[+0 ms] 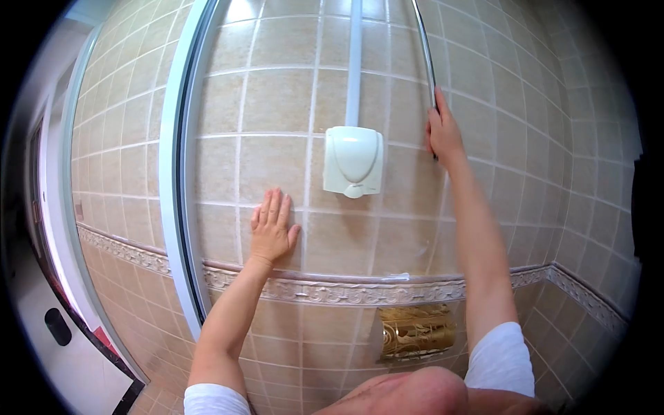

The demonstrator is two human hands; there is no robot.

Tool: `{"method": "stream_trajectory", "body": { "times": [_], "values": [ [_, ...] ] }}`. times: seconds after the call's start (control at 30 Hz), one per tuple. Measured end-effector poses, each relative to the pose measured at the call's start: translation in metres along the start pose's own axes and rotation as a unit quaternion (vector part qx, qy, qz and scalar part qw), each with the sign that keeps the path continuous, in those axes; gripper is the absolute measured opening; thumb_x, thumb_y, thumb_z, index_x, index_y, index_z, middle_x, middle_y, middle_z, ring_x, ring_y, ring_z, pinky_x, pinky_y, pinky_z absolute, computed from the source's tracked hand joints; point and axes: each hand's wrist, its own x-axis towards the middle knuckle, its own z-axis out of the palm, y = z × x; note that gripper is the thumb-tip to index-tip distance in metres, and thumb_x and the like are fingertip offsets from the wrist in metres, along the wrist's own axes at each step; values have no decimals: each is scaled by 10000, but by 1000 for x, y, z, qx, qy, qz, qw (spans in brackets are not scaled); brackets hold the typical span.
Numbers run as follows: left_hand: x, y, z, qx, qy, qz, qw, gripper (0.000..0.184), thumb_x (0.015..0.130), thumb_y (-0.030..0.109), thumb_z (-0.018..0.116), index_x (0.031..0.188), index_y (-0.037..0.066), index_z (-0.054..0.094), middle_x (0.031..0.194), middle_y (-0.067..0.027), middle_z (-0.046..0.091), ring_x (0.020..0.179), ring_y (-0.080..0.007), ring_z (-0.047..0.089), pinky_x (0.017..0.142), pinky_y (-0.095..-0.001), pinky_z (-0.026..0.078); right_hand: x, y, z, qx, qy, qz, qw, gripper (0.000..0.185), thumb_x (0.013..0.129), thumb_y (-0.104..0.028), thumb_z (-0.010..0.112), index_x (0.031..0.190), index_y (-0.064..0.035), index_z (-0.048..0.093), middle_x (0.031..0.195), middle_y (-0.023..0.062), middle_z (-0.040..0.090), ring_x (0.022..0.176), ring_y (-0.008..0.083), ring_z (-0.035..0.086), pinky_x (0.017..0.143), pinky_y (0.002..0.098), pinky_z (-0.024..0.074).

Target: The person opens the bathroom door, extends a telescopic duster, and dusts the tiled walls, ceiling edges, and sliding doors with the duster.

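Observation:
My left hand (272, 228) lies flat against the beige tiled wall (273, 162), its fingers pointing up and slightly spread, just above the patterned border. Higher up on the right, my right hand (444, 135) is wrapped round a thin dark metal rod (425, 52). The rod runs up out of the top of the view, and its lower end shows just below the fingers. Between my two hands a white covered box (353, 161) is fixed to the wall, with a white vertical strip (355, 66) rising from its top.
A gold patterned holder (418, 332) is mounted low on the wall, below the raised border (332, 290). A pale vertical frame (178, 159) stands left of my left hand. A white door (66, 346) shows at the far left, and a wall corner at the right.

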Motion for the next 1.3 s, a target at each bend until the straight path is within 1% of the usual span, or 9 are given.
{"method": "stream_trajectory", "body": {
  "times": [0.23, 0.4, 0.47, 0.53, 0.67, 0.77, 0.83, 1.1, 1.3],
  "values": [
    [-1, -5, 1, -14, 38, 42, 998, 629, 789, 353, 482, 1324, 53, 343, 1416, -148, 250, 1316, -263, 220, 1021, -398, 150, 37, -35, 24, -79, -25, 37, 996, 532, 887, -203, 365, 1394, -241, 208, 594, 44, 429, 392, 144, 380, 389, 313, 375],
    [-2, -5, 0, -29, 36, 44, 998, 634, 772, 346, 512, 1317, 63, 356, 1414, -136, 260, 1314, -252, 228, 1021, -392, 157, -37, -8, 6, -231, -39, 26, 972, 529, 899, -180, 372, 1397, -219, 199, 655, 59, 487, 438, 152, 442, 424, 305, 390],
    [-1, -7, -1, -24, 38, 38, 998, 632, 766, 346, 527, 1312, 73, 365, 1414, -127, 267, 1313, -241, 233, 1019, -385, 165, -72, 38, -20, -307, -33, -91, 947, 541, 901, -146, 368, 1399, -216, 169, 1230, 191, 481, 1009, 339, 551, 821, 358, 440],
    [-2, -7, 2, -37, 23, 40, 998, 639, 774, 342, 504, 1323, 58, 343, 1415, -141, 249, 1321, -257, 203, 1035, -402, 134, -114, 27, -32, -285, -57, 7, 957, 534, 901, -117, 377, 1396, -174, 184, 1355, 169, 347, 1221, 312, 382, 963, 334, 332],
    [-2, -6, 0, -43, 26, 39, 998, 641, 765, 333, 525, 1319, 62, 348, 1415, -139, 251, 1323, -258, 197, 1036, -398, 144, -87, 20, -44, -277, -27, 2, 961, 505, 905, -138, 380, 1385, -193, 233, 1275, 176, 426, 1131, 298, 464, 910, 322, 373],
    [-3, -8, 0, -56, 30, 41, 997, 648, 751, 321, 545, 1317, 71, 354, 1415, -134, 253, 1322, -254, 202, 1036, -397, 147, -29, -39, -17, -310, 4, 33, 950, 503, 898, -188, 389, 1375, -273, 253, 832, 140, 595, 691, 238, 583, 644, 334, 464],
    [-3, -8, -1, -62, 24, 43, 997, 651, 740, 321, 553, 1313, 79, 361, 1414, -130, 259, 1320, -248, 212, 1037, -396, 145, 4, -64, 9, -267, 17, 16, 963, 506, 892, -209, 383, 1373, -290, 247, 579, 94, 474, 433, 190, 440, 455, 349, 409],
    [-3, -10, -3, -65, 36, 48, 996, 603, 746, 313, 543, 1287, 89, 396, 1403, -118, 289, 1312, -242, 238, 1036, -394, 167, 36, -97, 112, -85, -72, 7, 994, 532, 883, -206, 377, 1389, -218, 214, 573, 91, 471, 384, 174, 419, 394, 324, 402],
    [-2, -9, -5, -74, 24, 47, 996, 598, 750, 308, 536, 1288, 87, 396, 1405, -118, 283, 1317, -236, 225, 1041, -388, 155, 14, -114, 134, -158, -127, -13, 979, 543, 902, -212, 411, 1398, -248, 191, 622, 12, 368, 408, 103, 332, 366, 282, 363]
  ]
}}
